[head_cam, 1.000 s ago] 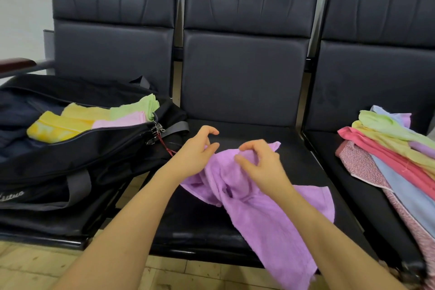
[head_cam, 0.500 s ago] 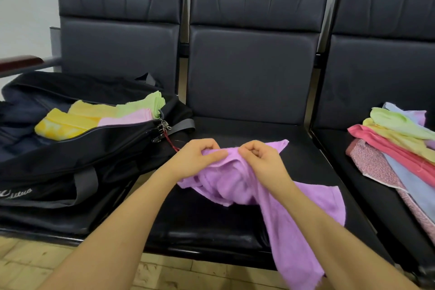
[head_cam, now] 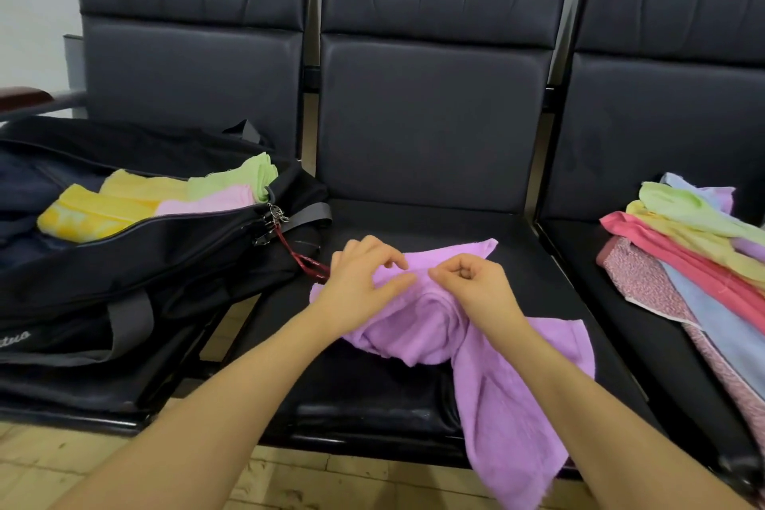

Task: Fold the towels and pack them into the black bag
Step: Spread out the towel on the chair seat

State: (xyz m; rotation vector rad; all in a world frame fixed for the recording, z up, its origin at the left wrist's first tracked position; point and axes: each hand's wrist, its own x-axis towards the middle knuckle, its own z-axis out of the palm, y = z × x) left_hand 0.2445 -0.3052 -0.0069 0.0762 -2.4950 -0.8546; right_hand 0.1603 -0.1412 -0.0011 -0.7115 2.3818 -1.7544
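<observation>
1. At the centre of the frame my left hand point(head_cam: 364, 282) and right hand point(head_cam: 476, 286) meet over the purple towel point(head_cam: 488, 352), which lies crumpled on the middle seat point(head_cam: 372, 393).
2. My left hand rests on the towel's upper edge with the fingers fairly straight; the thumb and forefinger seem to nip the hem, though I cannot tell how firmly.
3. My right hand has its fingers curled, pinching the same edge just beside the left fingertips.
4. From the centre toward the lower right, the towel runs under my right wrist, and its long end hangs over the seat's front edge toward the floor point(head_cam: 289, 480).
5. One corner of the towel sticks up and to the right, above my right hand.
6. At the left of the frame the bag point(head_cam: 145, 261) sits on the left seat, unzipped and open.
7. Inside the bag lie folded towels: a yellow one point(head_cam: 91, 215), a pink one point(head_cam: 207, 201) and a green one point(head_cam: 248, 178), side by side.
8. A red tag point(head_cam: 306, 261) hangs from the bag's zipper pulls, ending just beside my left hand.
9. At the right edge of the frame a pile point(head_cam: 695, 257) of unfolded towels, green, yellow, pink, blue and a patterned one, lies on the right seat, well apart from my hands.
</observation>
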